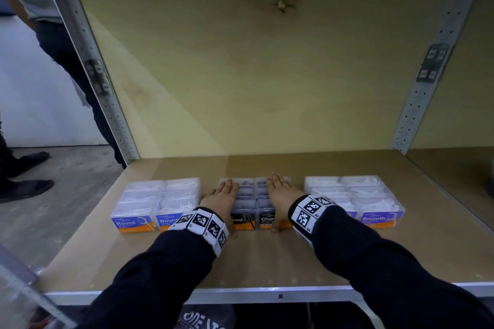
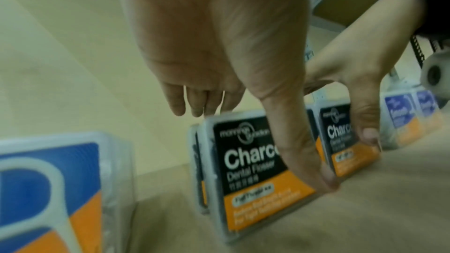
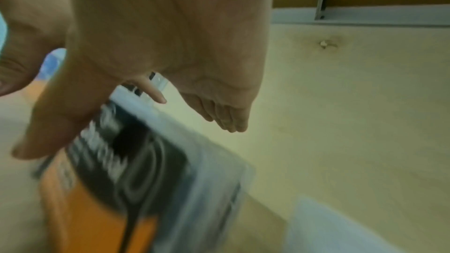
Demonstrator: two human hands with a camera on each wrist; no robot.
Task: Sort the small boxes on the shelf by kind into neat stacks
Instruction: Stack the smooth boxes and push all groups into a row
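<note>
Three groups of small clear floss boxes line the shelf board [image 1: 267, 262]: blue-labelled Round boxes [image 1: 157, 203] on the left, black-labelled Charcoal boxes [image 1: 250, 195] in the middle, purple-labelled Smooth boxes [image 1: 369, 197] on the right. My left hand [image 1: 223, 195] lies flat on the left Charcoal column. Its fingers stretch over the top and its thumb [image 2: 299, 151] runs down the front label of the Charcoal box [image 2: 243, 161]. My right hand [image 1: 282, 189] lies the same way on the right column, thumb [image 3: 60, 113] against that blurred Charcoal box [image 3: 146, 170].
A plywood back panel [image 1: 267, 75] closes the shelf behind the boxes, with perforated metal posts [image 1: 427, 75] at both sides. The board's front has a metal edge [image 1: 267, 295]. A person [image 1: 66, 48] stands on the floor beyond the left post.
</note>
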